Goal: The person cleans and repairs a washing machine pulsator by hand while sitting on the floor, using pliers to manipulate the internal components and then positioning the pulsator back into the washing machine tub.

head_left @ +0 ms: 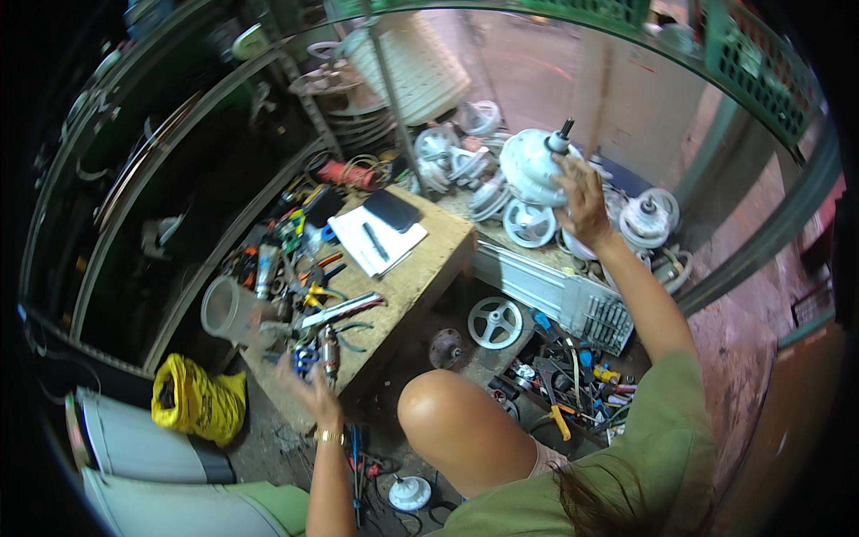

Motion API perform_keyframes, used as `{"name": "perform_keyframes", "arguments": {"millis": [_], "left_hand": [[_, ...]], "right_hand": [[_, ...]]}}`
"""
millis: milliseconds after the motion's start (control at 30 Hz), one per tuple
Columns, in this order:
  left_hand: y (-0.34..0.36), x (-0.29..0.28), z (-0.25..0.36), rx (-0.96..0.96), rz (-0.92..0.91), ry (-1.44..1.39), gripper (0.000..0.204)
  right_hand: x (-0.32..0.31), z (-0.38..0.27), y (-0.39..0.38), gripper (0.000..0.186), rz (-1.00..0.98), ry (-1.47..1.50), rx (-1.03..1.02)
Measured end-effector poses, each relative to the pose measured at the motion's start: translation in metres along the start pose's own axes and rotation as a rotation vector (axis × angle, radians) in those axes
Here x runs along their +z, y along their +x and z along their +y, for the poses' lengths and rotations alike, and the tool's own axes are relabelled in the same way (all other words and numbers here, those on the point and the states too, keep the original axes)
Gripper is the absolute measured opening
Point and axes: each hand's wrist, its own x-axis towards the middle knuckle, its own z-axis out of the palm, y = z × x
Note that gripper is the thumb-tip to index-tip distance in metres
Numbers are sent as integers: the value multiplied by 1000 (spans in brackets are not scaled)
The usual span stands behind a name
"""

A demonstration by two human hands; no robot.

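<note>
My right hand (583, 199) reaches to the far right, its fingers curled round the shaft side of a white domed machine part (533, 167) with a dark-tipped shaft, above a pile of similar parts. Over the near end of the wooden workbench (429, 246), my left hand (311, 394) is slightly blurred, its fingers apart and nothing seen in them. Closest to it are a blue-handled tool (306, 360) and a metal cylindrical tool (330, 351). Pliers (353, 336) lie just beyond these.
A notebook (380, 246) with a pen and a dark phone (391, 208) lie on the bench. A clear tub (227, 307) stands at its left edge. White pulleys (495, 323) and a tool-filled box (559, 421) are low at right. A yellow sack (199, 398) sits at left.
</note>
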Motion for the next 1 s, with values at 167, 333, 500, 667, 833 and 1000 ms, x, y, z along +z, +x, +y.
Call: {"name": "perform_keyframes", "arguments": {"millis": [167, 333, 500, 667, 833, 1000], "left_hand": [[39, 9, 145, -609, -599, -1198, 75], [35, -29, 159, -679, -582, -1686, 70], [0, -80, 122, -768, -411, -1665, 70], [-29, -110, 92, -669, -324, -1563, 76], [-49, -131, 95, -669, -189, -1655, 69], [-59, -144, 89, -632, -180, -1637, 70]], "right_hand": [[10, -120, 59, 57, 88, 352, -300], [1, -233, 91, 40, -92, 500, -556], [-11, -281, 115, 58, -287, 894, -514], [-16, -332, 118, 31, -238, 1530, 127], [-28, -368, 126, 17, -222, 1614, 2], [-38, -383, 125, 15, -272, 1662, 51]]}}
